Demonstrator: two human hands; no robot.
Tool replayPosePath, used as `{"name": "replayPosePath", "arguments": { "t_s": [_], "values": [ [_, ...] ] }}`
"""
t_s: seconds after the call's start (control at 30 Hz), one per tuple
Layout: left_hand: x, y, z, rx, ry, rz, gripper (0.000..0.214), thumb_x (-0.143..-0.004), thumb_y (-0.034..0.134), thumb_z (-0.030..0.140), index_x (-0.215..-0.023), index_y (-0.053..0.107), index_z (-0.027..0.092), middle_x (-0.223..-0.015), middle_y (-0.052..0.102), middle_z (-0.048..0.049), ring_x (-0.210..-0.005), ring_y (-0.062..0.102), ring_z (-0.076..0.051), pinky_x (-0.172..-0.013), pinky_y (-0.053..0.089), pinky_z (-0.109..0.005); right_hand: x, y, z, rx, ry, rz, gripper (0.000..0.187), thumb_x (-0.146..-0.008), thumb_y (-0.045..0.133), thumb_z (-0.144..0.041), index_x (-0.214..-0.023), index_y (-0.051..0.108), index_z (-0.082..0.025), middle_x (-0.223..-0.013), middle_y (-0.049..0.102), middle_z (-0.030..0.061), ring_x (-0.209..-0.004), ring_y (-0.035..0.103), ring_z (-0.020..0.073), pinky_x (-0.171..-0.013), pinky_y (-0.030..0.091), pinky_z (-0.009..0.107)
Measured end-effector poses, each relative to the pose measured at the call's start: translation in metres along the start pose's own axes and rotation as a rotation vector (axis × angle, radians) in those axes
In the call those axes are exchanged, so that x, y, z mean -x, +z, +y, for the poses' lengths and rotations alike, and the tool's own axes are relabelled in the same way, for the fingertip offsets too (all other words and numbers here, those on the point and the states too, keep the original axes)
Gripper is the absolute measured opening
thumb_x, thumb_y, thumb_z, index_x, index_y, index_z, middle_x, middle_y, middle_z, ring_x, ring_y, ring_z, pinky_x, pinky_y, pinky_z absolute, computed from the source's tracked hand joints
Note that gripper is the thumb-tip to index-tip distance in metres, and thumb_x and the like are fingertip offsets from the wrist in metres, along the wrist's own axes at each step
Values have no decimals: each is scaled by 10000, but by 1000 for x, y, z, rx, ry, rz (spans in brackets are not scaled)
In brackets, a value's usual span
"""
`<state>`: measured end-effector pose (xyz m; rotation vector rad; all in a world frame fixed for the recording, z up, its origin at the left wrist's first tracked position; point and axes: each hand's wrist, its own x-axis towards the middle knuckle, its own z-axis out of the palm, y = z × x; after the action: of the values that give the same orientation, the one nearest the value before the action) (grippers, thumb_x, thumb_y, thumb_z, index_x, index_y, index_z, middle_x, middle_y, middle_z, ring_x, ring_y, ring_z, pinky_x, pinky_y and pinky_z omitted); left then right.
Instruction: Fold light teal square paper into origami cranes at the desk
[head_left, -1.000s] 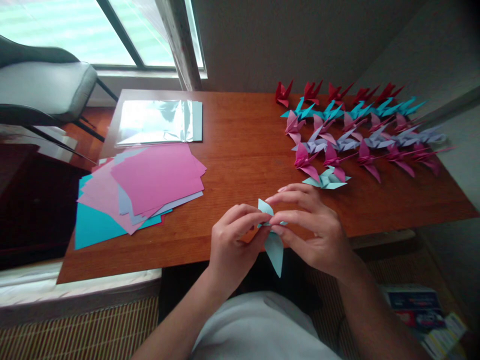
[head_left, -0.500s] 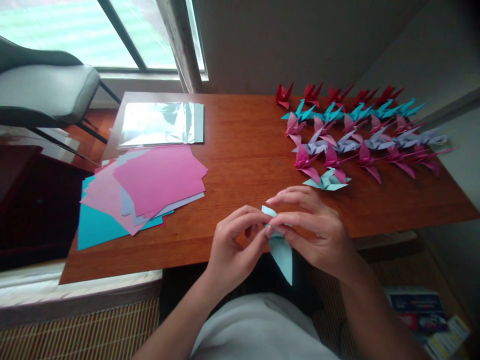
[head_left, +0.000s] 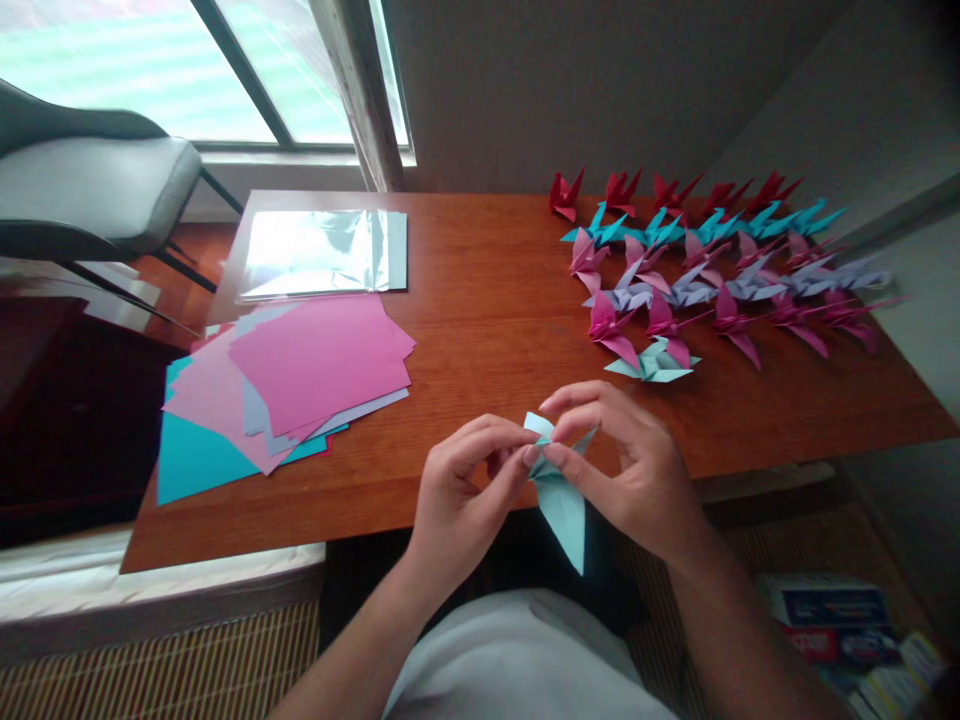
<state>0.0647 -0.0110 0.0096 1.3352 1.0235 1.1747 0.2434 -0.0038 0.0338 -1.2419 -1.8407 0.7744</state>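
Note:
A pale mint origami crane (head_left: pixel 562 510), partly folded, is held over the table's front edge. Its long pointed wing hangs toward me and a shorter flap sticks up above my fingertips. My left hand (head_left: pixel 472 490) pinches the middle of it between thumb and forefinger. From the other side, my right hand (head_left: pixel 622 470) has its thumb against the folds and its forefinger curled close to them, the other fingers arched above. The fingertips cover part of the folds. Beyond my right hand stands a finished mint paper crane (head_left: pixel 654 362).
Rows of red, turquoise, pink, lilac and magenta paper cranes (head_left: pixel 697 230) fill the table's right side. Coloured paper sheets (head_left: pixel 322 360) lie fanned at the left, below a shiny plastic packet of paper (head_left: pixel 322 250). A chair (head_left: pixel 97 190) stands by the window; boxes (head_left: pixel 832 610) sit low at right.
My right fingers have loosened and shifted slightly, showing more of the crane's folds and a thin point on its right. My left hand keeps its pinch.

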Motion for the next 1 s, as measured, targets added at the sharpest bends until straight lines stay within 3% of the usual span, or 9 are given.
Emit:
{"name": "replayPosePath", "arguments": {
  "t_s": [0.23,0.47,0.63,1.0],
  "values": [
    [-1,-4,4,-9,-41,-27,137,-904,700,279,-829,761,181,-800,714,-67,-723,619,-166,-632,493,-269,0,-2,2,-96,39,-9,49,-884,707,-253,-850,674,-237,-1020,715,49,-977,675,219,-856,542,371],
    [-9,-16,8,167,-275,-141,197,-901,694,312,-774,719,163,-745,666,-26,-683,563,-123,-618,442,-220,-3,-4,8,-283,158,-100,85,-869,713,-230,-795,673,-212,-994,724,44,-933,685,204,-858,539,362],
    [-13,-19,8,221,-365,-249,207,-862,738,333,-759,712,156,-719,650,-12,-662,550,-112,-631,444,-217,-4,-4,10,-356,226,-179,105,-862,709,-235,-772,668,-199,-984,719,41,-907,676,194,-843,532,358],
    [-12,-19,5,76,-294,-271,208,-903,677,330,-810,686,144,-744,628,-9,-686,527,-119,-623,417,-229,-4,-2,10,-358,246,-206,85,-867,689,-200,-789,655,-198,-990,703,38,-927,654,188,-837,499,331]
  ]
}}
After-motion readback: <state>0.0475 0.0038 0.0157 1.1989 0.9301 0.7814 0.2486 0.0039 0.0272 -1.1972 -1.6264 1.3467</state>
